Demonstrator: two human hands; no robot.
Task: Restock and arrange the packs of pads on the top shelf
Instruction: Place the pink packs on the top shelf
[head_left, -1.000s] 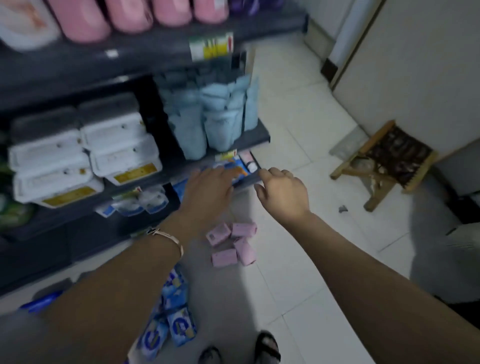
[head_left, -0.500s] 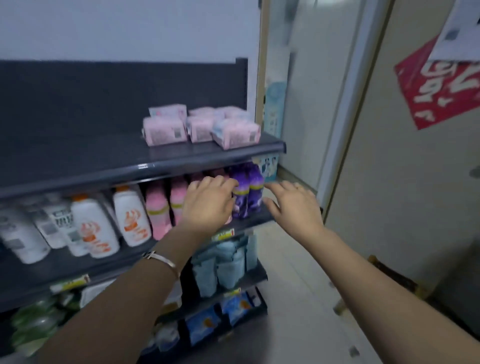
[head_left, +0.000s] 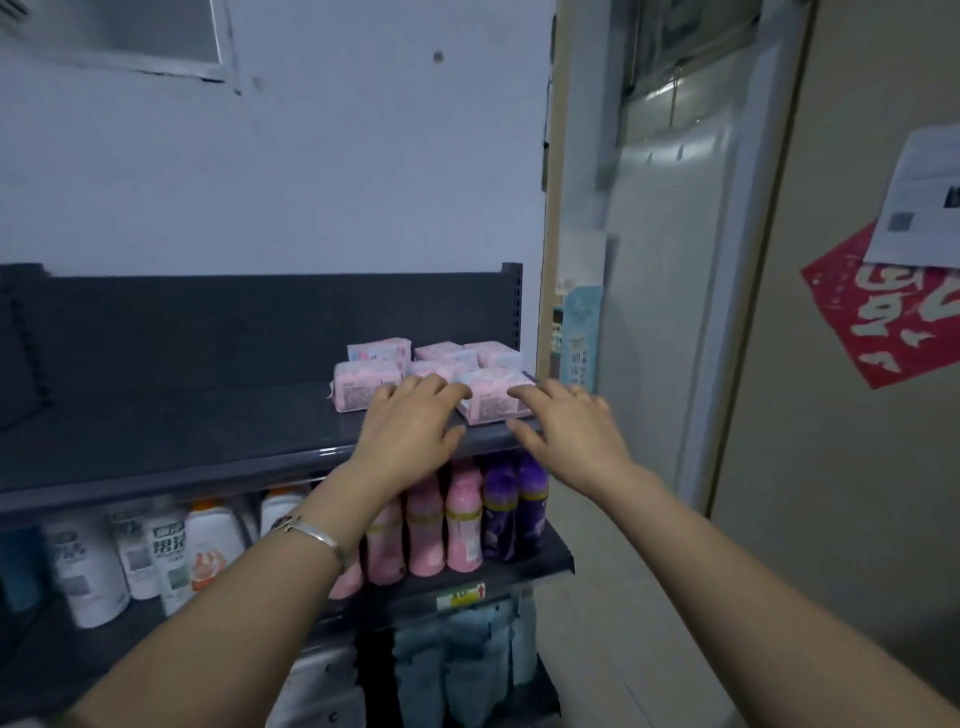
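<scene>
Facing the dark top shelf (head_left: 182, 441), you have the pink packs of pads (head_left: 441, 358) clustered at its right end. Your left hand (head_left: 410, 431) and right hand (head_left: 571, 431) flank the front pack (head_left: 493, 402), fingers loose, gripping nothing; contact unclear. Bracelet (head_left: 311, 535) on left wrist.

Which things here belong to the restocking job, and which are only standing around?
Job: pad packs, top shelf, left hand, right hand.
Standing around: pink bottles, purple bottles, white bottles, blue pouches, red poster.
</scene>
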